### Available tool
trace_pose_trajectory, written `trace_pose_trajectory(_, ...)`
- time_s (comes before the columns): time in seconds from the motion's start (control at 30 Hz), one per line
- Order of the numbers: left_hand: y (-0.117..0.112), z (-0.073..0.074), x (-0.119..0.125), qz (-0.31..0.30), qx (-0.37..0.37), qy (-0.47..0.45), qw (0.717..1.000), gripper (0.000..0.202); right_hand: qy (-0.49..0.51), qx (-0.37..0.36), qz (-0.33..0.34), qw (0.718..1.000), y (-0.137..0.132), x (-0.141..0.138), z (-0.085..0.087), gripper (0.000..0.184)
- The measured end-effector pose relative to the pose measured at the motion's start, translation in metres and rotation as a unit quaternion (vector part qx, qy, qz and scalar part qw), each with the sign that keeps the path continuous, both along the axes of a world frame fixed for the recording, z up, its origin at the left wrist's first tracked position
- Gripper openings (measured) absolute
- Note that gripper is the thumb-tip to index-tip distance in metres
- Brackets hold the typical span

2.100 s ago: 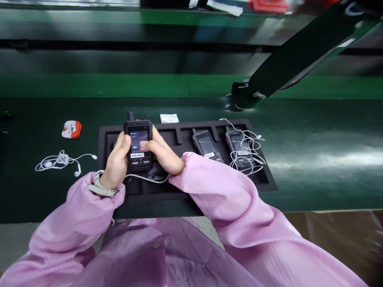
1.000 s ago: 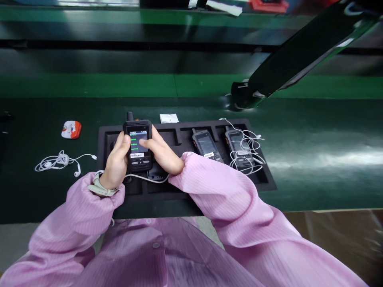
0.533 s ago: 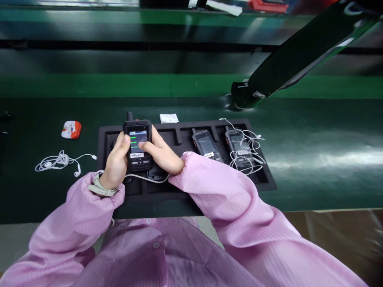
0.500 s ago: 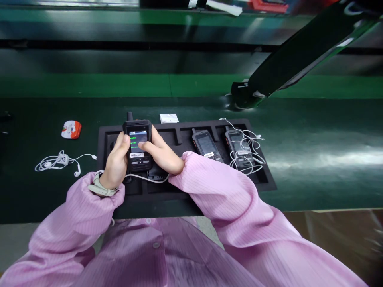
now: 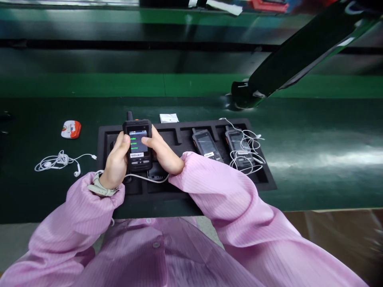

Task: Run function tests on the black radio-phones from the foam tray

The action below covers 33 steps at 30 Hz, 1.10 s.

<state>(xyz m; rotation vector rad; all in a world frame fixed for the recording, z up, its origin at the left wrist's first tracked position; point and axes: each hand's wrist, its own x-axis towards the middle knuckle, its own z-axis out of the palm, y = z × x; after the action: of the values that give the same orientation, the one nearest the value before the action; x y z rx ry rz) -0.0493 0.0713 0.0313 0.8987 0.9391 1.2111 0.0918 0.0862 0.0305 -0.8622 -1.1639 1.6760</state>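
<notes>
Upright between both hands is a black handheld radio with a stubby antenna and a lit screen bearing green text lines. My left hand is closed around its left edge, thumb on the front beside the screen. My right hand grips the right edge, its thumb over the screen's right side; its other fingers are hidden behind. Below the radio lies a black foam tray with compartments. A second radio rests in it, and a third radio lies under tangled white earphones.
More white earphones lie coiled on the green table at the left, near a red-and-white packet. A small white packet sits behind the tray. A dark slanted post stands at the back right. A white cable crosses the tray.
My right thumb has shifted slightly up and right on the radio's screen. The radio and my left hand stay where they were.
</notes>
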Motion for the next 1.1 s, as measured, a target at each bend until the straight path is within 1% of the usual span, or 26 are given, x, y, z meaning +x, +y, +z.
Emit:
trace_pose_trajectory(0.23, 0.0004, -0.0015, -0.0004, -0.002, 0.000, -0.009, 1.000, 0.034, 0.000, 0.004, 0.004, 1.000, 0.0007, 0.0005, -0.0020, 0.041)
trace_pose_trajectory(0.67, 0.0002, -0.0020, 0.0011, 0.007, 0.009, -0.004, 1.000, 0.035, -0.001, 0.006, 0.003, 1.000, 0.0022, -0.0001, -0.0032, 0.049)
trace_pose_trajectory(0.93, 0.0010, -0.0026, 0.0004, 0.001, 0.012, -0.017, 1.000, 0.033, 0.002, 0.007, 0.000, 1.000, 0.0014, 0.0002, -0.0035, 0.045)
trace_pose_trajectory(1.1, 0.0006, -0.0026, 0.0000, 0.003, 0.013, -0.007, 1.000, 0.034, 0.004, 0.006, -0.001, 1.000, 0.0014, -0.0005, -0.0033, 0.045)
